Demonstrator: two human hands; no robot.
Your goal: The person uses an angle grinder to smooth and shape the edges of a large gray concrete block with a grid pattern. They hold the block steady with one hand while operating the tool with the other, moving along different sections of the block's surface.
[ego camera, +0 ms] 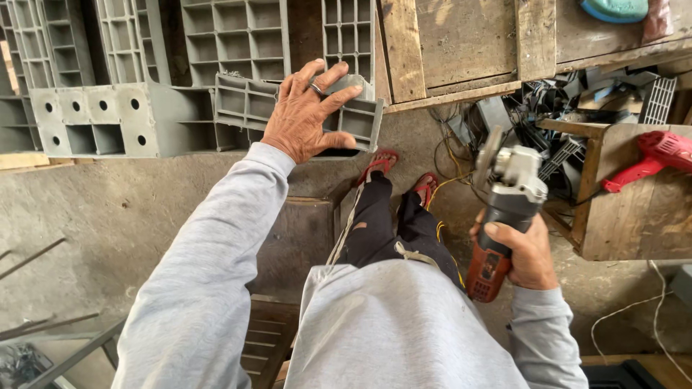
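My left hand (306, 115) grips the corner of a grey plastic grid piece (353, 115) lying on the concrete floor among other grey moulded parts. There is a ring on one finger of that hand. My right hand (522, 256) holds an angle grinder (504, 209) with a red-orange body and silver head, its disc pointing up and away from me, about a forearm's length right of the grey piece. My legs in dark trousers and red sandals (378, 162) stand between the two hands.
Several grey ribbed plastic panels (231, 36) and a block with round holes (94, 119) lie at top left. A wooden pallet (461, 43) is at top, a wooden box (634, 209) with a red power tool (652, 155) at right, tangled cables (461, 144) beside it.
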